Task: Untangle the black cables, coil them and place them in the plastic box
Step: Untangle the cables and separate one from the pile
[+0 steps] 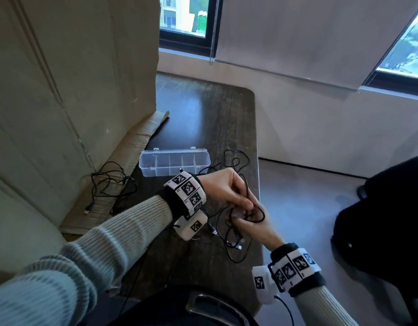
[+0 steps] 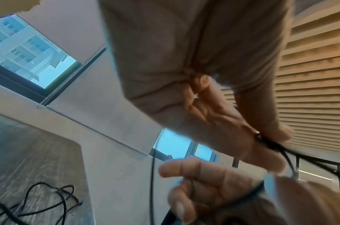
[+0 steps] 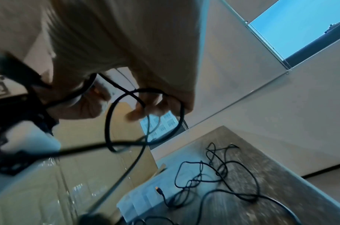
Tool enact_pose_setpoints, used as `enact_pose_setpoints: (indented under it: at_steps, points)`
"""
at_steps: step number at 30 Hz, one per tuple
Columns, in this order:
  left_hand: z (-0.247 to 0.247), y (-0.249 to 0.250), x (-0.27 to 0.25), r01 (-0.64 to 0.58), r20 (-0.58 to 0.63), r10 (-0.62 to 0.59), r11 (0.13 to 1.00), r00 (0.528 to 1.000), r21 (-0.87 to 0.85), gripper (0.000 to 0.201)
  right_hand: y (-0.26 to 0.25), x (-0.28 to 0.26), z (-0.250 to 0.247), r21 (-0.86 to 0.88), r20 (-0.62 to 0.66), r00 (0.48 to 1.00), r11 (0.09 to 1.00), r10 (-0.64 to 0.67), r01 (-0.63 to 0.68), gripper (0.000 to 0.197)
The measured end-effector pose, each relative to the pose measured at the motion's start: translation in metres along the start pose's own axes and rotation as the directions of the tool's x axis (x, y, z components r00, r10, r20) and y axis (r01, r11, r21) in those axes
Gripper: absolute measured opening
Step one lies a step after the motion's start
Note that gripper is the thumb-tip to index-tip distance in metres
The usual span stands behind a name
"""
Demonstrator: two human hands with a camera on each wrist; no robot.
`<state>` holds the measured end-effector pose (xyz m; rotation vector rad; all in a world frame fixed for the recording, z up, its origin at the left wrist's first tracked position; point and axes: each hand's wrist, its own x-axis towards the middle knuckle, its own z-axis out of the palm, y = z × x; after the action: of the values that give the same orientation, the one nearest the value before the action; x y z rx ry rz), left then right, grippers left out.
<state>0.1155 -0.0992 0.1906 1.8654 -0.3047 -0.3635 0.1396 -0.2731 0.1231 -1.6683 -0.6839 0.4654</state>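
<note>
Both hands at centre, left hand (image 1: 223, 187) and right hand (image 1: 257, 228) fingers pinching black cable loop (image 1: 256, 214), plastic box (image 1: 174, 162) at eleven o'clock on table (image 1: 212, 118), no legible writing.

Both arms wear ribbed grey-green sleeves (image 1: 132, 227) with black cuffs. Each wrist carries a band (image 1: 186, 191) of black-and-white square markers and a white camera block (image 1: 262, 285) (cabled, also marker-tagged).

Left hand (image 1: 223, 188) and right hand (image 1: 255, 228) meet fingertip to fingertip, each grip curled round cable.
</note>
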Motion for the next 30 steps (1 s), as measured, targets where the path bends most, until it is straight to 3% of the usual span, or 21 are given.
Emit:
enact_pose_setpoints:
  at_steps: [1, 3, 4, 6, 8, 12, 16, 18, 21, 23, 25, 27, 29, 30]
  points:
    - [-0.001, 0.000, 0.001, 0.007, 0.020, -0.007, 1.000, 1.000, 0.026, 0.020, 0.003, -0.003, -0.002, 0.000, -0.058, 0.998, 1.000, 0.030, -0.030, 0.079]
    - [0.003, 0.003, 0.002, 0.006, 0.101, -0.014, 0.997, 0.995, 0.072, 0.016, 0.010, -0.007, -0.009, -0.058, -0.114, 0.989, 0.993, 0.099, -0.106, 0.117]
    - [0.006, 0.003, 0.003, 0.001, 0.131, -0.012, 0.997, 0.991, 0.081, 0.015, 0.013, -0.009, -0.014, -0.077, -0.084, 0.990, 0.990, 0.116, -0.122, 0.131]
    - [0.013, 0.003, 0.005, -0.016, 0.159, 0.006, 0.998, 0.987, 0.063, 0.020, 0.013, -0.013, -0.020, -0.052, 0.063, 0.992, 0.993, 0.107, -0.104, 0.135]
    - [0.016, -0.002, 0.007, -0.025, 0.169, 0.021, 0.999, 0.985, 0.022, 0.023, 0.012, -0.018, -0.023, -0.010, 0.177, 0.976, 0.992, 0.125, -0.125, 0.122]
    - [0.022, -0.019, 0.015, -0.022, 0.044, 0.022, 1.000, 0.999, 0.010, 0.021, 0.007, -0.027, -0.026, 0.065, 0.192, 0.959, 0.973, 0.207, -0.223, 0.050]
    - [0.024, -0.035, 0.021, -0.009, -0.188, 0.025, 0.996, 0.982, 0.088, 0.020, 0.007, -0.032, -0.030, 0.352, 0.127, 0.953, 0.886, 0.275, -0.303, 0.049]
    - [0.029, -0.044, 0.024, 0.035, -0.235, -0.015, 0.996, 0.972, 0.080, 0.018, 0.010, -0.030, -0.028, 0.216, 0.049, 0.947, 0.923, 0.316, -0.319, 0.037]
    - [0.038, -0.058, 0.029, 0.103, -0.255, -0.073, 0.989, 0.964, 0.107, 0.020, 0.021, -0.026, -0.021, -0.059, 0.036, 0.939, 0.938, 0.343, -0.341, 0.014]
    - [0.039, -0.067, 0.031, 0.131, -0.230, -0.118, 0.990, 0.966, 0.042, 0.022, 0.029, -0.025, -0.019, -0.100, 0.032, 0.918, 0.915, 0.396, -0.391, 0.004]
    - [0.036, -0.078, 0.027, 0.158, -0.211, -0.153, 0.987, 0.965, 0.009, 0.036, 0.035, -0.027, -0.022, -0.099, 0.025, 0.900, 0.897, 0.434, -0.430, 0.007]
    - [0.034, -0.098, 0.021, 0.241, -0.211, -0.195, 0.945, 0.958, 0.222, 0.081, 0.036, -0.030, -0.026, -0.070, 0.013, 0.886, 0.885, 0.463, -0.461, 0.010]
    - [0.032, -0.125, 0.012, 0.422, -0.210, -0.371, 0.709, 0.905, 0.566, 0.125, 0.028, -0.034, -0.032, -0.064, 0.013, 0.879, 0.878, 0.477, -0.475, 0.010]
    - [0.032, -0.139, 0.007, 0.474, -0.205, -0.467, 0.583, 0.860, 0.660, 0.136, 0.022, -0.036, -0.036, -0.071, 0.031, 0.877, 0.876, 0.480, -0.477, 0.011]
